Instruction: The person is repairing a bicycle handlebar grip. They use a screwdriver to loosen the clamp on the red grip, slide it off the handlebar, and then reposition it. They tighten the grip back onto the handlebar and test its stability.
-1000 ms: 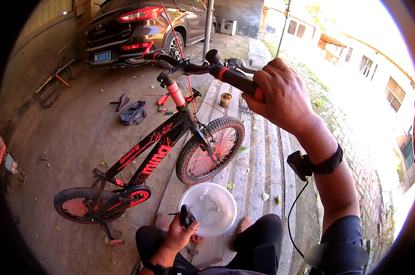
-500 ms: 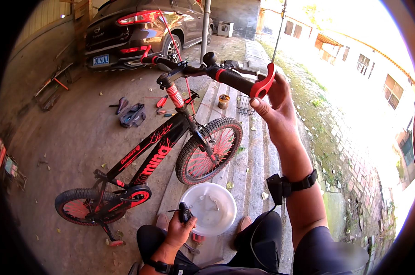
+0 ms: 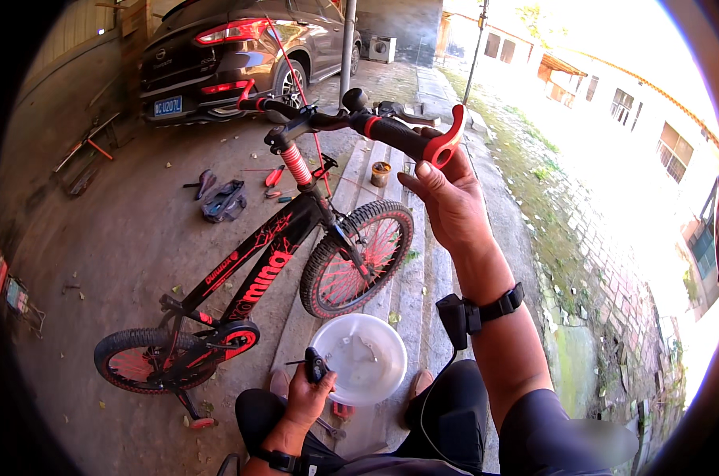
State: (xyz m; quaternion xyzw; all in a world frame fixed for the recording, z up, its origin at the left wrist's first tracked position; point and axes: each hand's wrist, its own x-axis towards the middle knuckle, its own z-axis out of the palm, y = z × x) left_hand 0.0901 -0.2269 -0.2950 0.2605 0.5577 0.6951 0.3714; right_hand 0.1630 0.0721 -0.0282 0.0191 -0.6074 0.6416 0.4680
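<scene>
A black bicycle with red lettering stands in front of me to the left. Its handlebar grip points toward me and carries a curved red bar end. My right hand is just below that bar end, thumb and fingers apart; some fingers pass behind the red piece, so contact is partly hidden. Low in the view, my left hand grips a black folding multi-tool, from which a thin key sticks out to the left. The tool is beside the rim of a translucent plastic basin.
A saddle, a dark bag and red-handled tools lie on the ground beyond the bicycle. A small tub stands behind the front wheel. A parked car and a metal post are farther back.
My right hand has shifted down and left off the red bar end, its fingers now showing under the grip. The left hand still holds the multi-tool by the basin.
</scene>
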